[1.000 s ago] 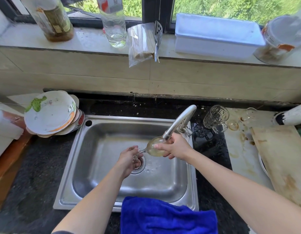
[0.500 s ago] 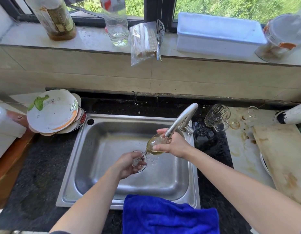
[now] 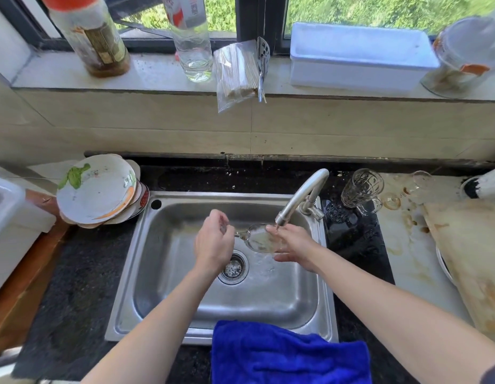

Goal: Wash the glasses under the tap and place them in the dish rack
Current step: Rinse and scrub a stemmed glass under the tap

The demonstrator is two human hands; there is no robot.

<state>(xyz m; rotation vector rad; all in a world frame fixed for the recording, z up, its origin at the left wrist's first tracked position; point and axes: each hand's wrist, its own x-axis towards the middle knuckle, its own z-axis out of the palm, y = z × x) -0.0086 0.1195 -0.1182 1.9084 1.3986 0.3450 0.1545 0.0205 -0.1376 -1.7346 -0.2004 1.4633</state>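
A window [image 3: 379,9] with a dark frame shows green plants outside. Bright sun falls on the pale sill [image 3: 157,76]. Below it is a beige tile wall [image 3: 157,128]. The counter [image 3: 74,273] is dark and speckled.

A blue cloth [image 3: 290,353] lies at the near edge, in the middle. Dirty plates [image 3: 96,187] are stacked far left on the dark counter. A stained cutting board [image 3: 473,259] sits at the right. On the windowsill stand a brown bottle [image 3: 93,37], a clear bottle [image 3: 192,42], a bag of sticks [image 3: 236,73], a white box [image 3: 357,56] and a jar [image 3: 465,54].
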